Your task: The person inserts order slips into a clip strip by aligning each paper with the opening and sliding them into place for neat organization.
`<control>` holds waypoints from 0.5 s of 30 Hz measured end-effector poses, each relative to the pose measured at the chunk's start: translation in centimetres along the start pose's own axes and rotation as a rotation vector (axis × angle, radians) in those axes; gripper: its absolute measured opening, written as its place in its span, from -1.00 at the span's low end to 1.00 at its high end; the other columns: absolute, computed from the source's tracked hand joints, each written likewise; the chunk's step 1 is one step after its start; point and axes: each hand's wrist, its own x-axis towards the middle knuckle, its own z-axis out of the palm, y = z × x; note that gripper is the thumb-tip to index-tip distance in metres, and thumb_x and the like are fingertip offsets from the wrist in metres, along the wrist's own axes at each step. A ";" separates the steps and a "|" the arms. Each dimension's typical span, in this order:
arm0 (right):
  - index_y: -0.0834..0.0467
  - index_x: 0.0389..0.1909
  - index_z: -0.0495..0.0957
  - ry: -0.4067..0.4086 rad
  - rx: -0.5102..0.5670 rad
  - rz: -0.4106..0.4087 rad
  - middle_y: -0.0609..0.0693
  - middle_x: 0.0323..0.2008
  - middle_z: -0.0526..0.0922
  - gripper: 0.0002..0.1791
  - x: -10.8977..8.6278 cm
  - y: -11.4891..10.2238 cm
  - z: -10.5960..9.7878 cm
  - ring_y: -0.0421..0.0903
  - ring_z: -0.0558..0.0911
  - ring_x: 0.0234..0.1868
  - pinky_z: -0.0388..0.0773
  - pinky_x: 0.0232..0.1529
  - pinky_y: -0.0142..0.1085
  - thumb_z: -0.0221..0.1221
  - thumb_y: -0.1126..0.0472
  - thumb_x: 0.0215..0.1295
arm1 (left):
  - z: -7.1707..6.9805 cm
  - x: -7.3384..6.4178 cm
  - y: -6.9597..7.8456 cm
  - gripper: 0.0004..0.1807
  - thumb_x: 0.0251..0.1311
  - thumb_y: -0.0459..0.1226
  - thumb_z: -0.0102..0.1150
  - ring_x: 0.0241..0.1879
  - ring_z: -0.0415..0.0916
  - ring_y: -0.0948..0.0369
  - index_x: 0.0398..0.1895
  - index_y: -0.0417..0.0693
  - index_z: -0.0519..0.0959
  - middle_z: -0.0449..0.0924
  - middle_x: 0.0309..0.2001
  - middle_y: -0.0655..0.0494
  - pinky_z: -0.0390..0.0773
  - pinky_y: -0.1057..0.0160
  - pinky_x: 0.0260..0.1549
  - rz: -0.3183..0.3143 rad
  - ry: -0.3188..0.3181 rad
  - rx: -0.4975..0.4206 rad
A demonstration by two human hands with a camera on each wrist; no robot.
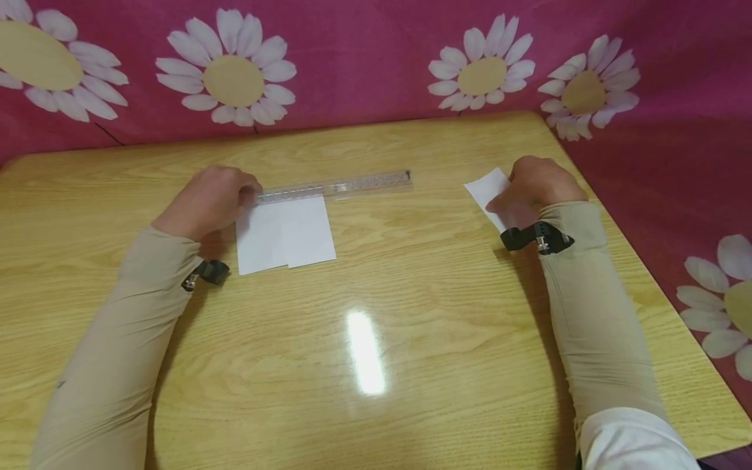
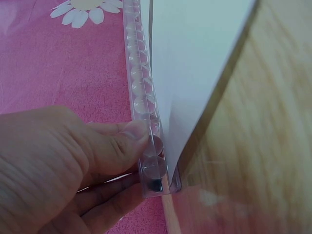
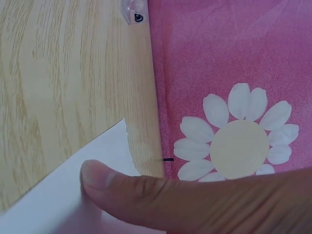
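Observation:
At the left, my left hand (image 1: 214,199) pinches the near end of a clear plastic ruler (image 1: 367,183), thumb on top, as the left wrist view shows. A row of round clear shapes runs along the ruler (image 2: 141,87). White paper (image 1: 282,235) lies along its lower edge, with a step in its bottom side like two overlapping sheets. Over at the right, my right hand (image 1: 537,186) holds a smaller piece of white paper (image 1: 487,186) under its thumb. In the right wrist view this piece (image 3: 112,146) has a ragged, torn-looking short edge. The fingers beneath it are hidden.
Both hands work over a glossy wooden table (image 1: 411,313), which reflects a bright light. Its back and right edges meet a pink cloth (image 1: 364,65) printed with white daisies. A dark camera strap (image 1: 537,238) sits on the right wrist, another (image 1: 205,274) on the left.

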 end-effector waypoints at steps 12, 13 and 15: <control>0.25 0.09 0.56 -0.003 0.036 -0.059 0.27 0.00 0.61 -0.41 0.1 0.1 -0.3 0.21 0.52 -0.07 0.54 -0.20 -0.06 0.40 0.00 0.11 | 0.0 0.1 0.0 -0.71 0.39 -0.42 0.15 0.18 0.59 -0.21 0.10 -0.23 0.70 0.70 0.12 -0.29 0.54 -0.22 0.29 -0.010 -0.016 -0.008; 0.26 0.09 0.58 -0.001 0.042 -0.069 0.28 -0.01 0.61 -0.43 0.3 0.2 -0.4 0.21 0.52 -0.07 0.54 -0.19 -0.06 0.40 0.03 0.12 | 0.0 0.1 0.1 -0.71 0.39 -0.42 0.15 0.18 0.58 -0.21 0.11 -0.23 0.70 0.70 0.12 -0.28 0.54 -0.22 0.29 -0.012 -0.018 -0.009; 0.29 0.09 0.61 0.003 0.056 -0.086 0.30 -0.01 0.62 -0.46 0.5 0.3 -0.6 0.21 0.51 -0.07 0.53 -0.17 -0.05 0.40 0.09 0.14 | 0.0 0.1 0.0 -0.70 0.40 -0.42 0.13 0.19 0.58 -0.22 0.12 -0.22 0.69 0.69 0.13 -0.29 0.53 -0.23 0.30 -0.015 -0.022 -0.009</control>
